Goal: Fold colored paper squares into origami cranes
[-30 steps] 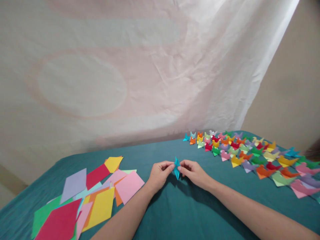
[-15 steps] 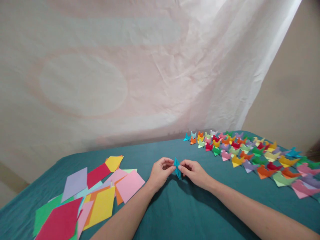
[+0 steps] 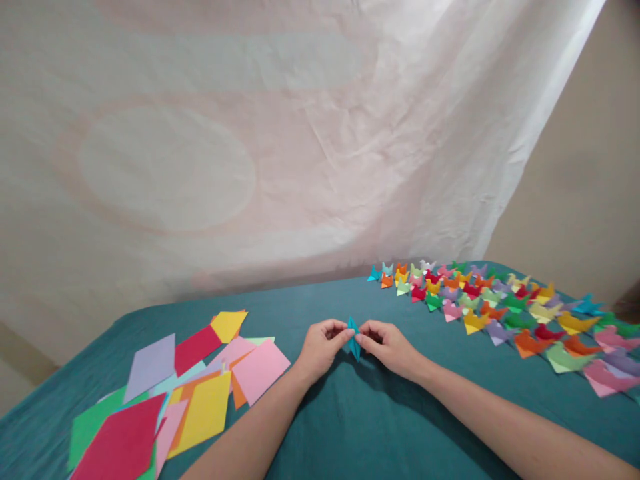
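A small blue folded paper piece point(image 3: 354, 338) stands upright between my two hands, just above the teal cloth point(image 3: 360, 427). My left hand point(image 3: 321, 348) pinches its left side with curled fingers. My right hand point(image 3: 389, 345) pinches its right side the same way. Both hands meet at the paper in the middle of the table.
A loose pile of flat coloured paper squares point(image 3: 170, 393) lies at the left. Rows of several small folded paper birds point(image 3: 500, 307) in many colours run along the right side. A creased white sheet point(image 3: 280, 133) hangs behind the table.
The hands and the blue paper have barely shifted. The paper sits slightly lower between the fingertips than before.
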`<state>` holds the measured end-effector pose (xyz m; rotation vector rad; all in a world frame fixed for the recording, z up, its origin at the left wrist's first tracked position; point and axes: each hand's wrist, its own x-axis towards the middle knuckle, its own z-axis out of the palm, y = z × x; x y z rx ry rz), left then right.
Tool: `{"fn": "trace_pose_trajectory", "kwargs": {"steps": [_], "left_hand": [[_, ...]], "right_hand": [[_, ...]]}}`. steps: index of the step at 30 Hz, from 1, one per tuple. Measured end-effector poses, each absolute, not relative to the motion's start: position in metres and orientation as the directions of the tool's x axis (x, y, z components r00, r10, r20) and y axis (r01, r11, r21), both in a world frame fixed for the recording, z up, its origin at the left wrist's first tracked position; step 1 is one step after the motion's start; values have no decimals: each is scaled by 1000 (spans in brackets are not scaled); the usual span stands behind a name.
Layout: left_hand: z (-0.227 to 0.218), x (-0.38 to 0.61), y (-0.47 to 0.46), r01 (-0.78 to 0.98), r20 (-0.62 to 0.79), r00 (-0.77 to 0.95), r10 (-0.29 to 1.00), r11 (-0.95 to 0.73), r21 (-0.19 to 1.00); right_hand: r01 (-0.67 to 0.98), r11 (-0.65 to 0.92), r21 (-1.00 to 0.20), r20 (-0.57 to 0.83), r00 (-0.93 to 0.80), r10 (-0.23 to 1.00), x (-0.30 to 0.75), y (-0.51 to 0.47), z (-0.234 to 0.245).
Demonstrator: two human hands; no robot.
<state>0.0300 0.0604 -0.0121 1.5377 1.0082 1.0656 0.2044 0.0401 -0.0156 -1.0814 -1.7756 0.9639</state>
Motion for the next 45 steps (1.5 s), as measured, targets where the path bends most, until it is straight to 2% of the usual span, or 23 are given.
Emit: {"fn": "trace_pose_trajectory", "kwargs": {"steps": [7,10,13,17,21,24,27,30,39,45], "left_hand": [[-15,31,59,66,149,302,942,-176,982],[-15,32,57,117,168,325,930,-217,969],[-15,32,54,224,211,334,919,-295,929],[-16,32,51,384,291,369,883,-430,817],[-10,30,45,601,379,395,837,-548,583],[-2,30,37,686,370,479,796,-602,409],[4,32,31,714,347,537,769,-633,298],[7,33,27,731,316,567,761,-642,231],[7,33,28,747,275,594,756,-645,161],[9,35,24,746,257,631,732,-664,59]], "right_hand": [[271,299,-915,233,-250,940,204,40,-17],[361,336,-870,282,-196,939,204,41,-19],[501,408,-764,363,-189,912,205,43,-20],[638,400,-658,358,-202,911,206,45,-23],[712,370,-596,345,-189,919,205,45,-26],[735,367,-571,350,-187,918,205,44,-27],[748,366,-554,352,-188,917,206,44,-27],[761,362,-539,354,-186,917,207,45,-27],[778,390,-492,371,-218,903,210,46,-28],[787,425,-446,419,-236,877,209,44,-30]]}}
